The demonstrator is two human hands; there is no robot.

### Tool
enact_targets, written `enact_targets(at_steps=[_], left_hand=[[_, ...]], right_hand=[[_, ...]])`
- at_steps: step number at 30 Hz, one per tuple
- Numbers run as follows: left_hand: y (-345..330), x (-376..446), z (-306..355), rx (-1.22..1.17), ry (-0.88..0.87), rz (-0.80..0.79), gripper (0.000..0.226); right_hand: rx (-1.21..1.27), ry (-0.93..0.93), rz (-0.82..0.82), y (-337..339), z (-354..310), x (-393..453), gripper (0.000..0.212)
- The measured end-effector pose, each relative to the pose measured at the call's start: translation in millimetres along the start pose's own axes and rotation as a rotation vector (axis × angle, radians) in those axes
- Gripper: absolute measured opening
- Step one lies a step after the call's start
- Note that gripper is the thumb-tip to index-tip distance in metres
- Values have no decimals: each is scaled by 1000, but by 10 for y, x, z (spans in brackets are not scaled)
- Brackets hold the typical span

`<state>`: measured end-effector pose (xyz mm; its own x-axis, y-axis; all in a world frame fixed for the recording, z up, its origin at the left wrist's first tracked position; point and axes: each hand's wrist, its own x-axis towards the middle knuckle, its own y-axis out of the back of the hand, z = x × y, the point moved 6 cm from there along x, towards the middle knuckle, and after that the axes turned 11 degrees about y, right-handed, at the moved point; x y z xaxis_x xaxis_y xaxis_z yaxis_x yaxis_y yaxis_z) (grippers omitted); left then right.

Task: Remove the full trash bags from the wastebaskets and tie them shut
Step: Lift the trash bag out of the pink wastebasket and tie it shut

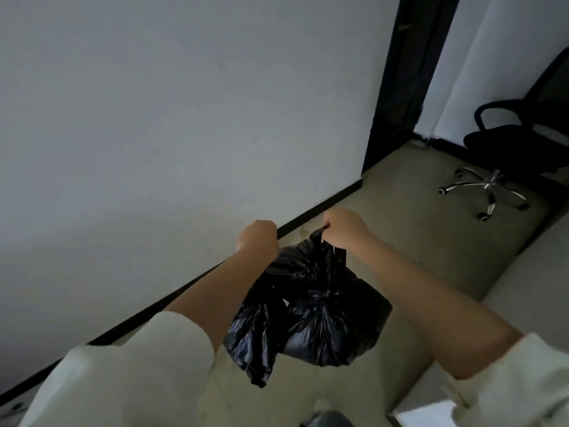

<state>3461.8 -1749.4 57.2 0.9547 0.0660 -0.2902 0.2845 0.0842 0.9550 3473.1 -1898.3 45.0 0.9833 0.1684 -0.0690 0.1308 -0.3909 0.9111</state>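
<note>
A full black trash bag hangs in the air between my forearms, above the floor. My right hand grips a twisted end of the bag's top in a fist. My left hand is also clenched at the bag's upper left; the plastic it holds is hidden behind the fist. A loose black flap dangles at the bag's lower left. No wastebasket is clearly in view.
A white wall with a black baseboard runs along the left. A black office chair on a chrome wheeled base stands at the far right, next to a dark door frame. A pale desk edge sits at bottom right.
</note>
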Motion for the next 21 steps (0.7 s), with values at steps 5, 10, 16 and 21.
enact_targets(at_steps=[5,10,16,21], left_hand=[[106,1401,692,-42,12,-35,28],[122,2739,1502,-56,31,-116,29],[-17,4105,2438,-42,5,-166,26],[-319,5289,3116,-66,35,-256,28]], right_hand=[[20,3,9,199,841,1289,18],[38,29,-43,362,1677,2537,18],[-7,-3,-107,506,2768,3802,12],[-23,-98,-220,400,3818,4863,28]])
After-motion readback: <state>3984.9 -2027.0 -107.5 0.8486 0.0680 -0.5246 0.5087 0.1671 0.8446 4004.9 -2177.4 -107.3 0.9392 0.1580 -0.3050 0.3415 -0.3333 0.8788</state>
